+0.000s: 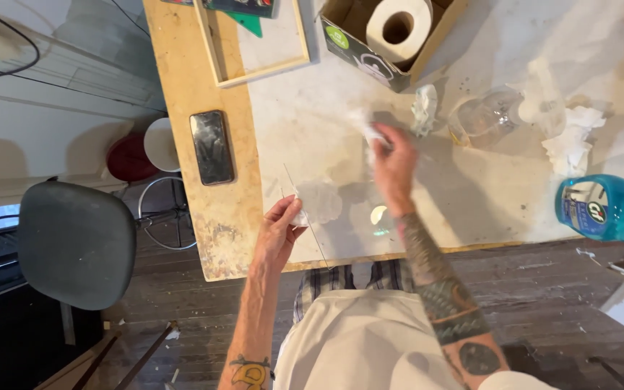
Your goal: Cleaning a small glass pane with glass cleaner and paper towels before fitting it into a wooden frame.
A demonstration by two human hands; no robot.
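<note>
My left hand (pixel 280 230) grips the near left edge of a clear glass pane (pixel 341 206), with a bit of white paper between fingers and glass. The pane stands tilted above the white worktop (pixel 305 123). My right hand (pixel 393 162) is closed on a crumpled white tissue (pixel 370 133) and presses it against the pane's far part. The pane's outline is hard to trace because it is transparent.
A dark phone (pixel 211 147) lies on the wooden bench edge at left. A cardboard box (pixel 348 36) holds a paper roll (pixel 399 25). A clear spray bottle (pixel 489 119), crumpled tissues (pixel 570 141) and a blue cleaner bottle (pixel 604 209) lie right. A wooden frame (pixel 261 40) sits behind; a grey chair (pixel 74 242) stands left.
</note>
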